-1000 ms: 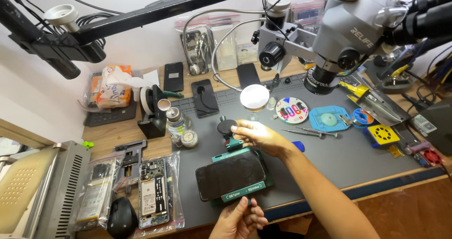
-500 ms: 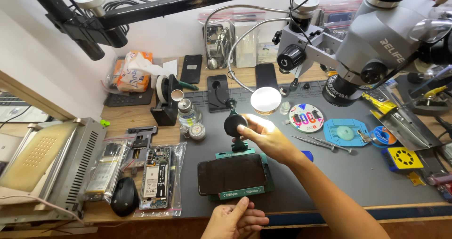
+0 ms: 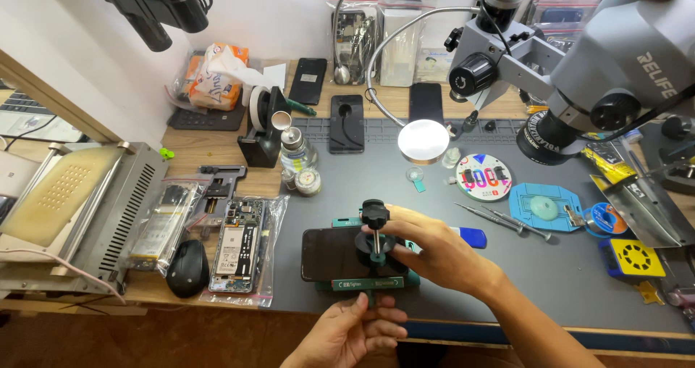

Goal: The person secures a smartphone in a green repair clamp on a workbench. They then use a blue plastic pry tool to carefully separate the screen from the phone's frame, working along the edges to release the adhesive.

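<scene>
On the grey work mat [image 3: 507, 281], a dark smartphone [image 3: 329, 253] lies clamped in a green holding fixture [image 3: 369, 282]. The right hand [image 3: 427, 248] pinches the black suction-cup knob [image 3: 374, 214]; the left hand [image 3: 358, 332] grips the fixture's front screw. Overtightening could crack the glass, or the suction cup could slip off.

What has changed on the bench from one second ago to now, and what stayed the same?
The right hand came back from the middle of the mat and took hold of the black suction knob on the phone. The left hand stayed at the front edge of the green clamp. The phone stayed in the clamp.
</scene>
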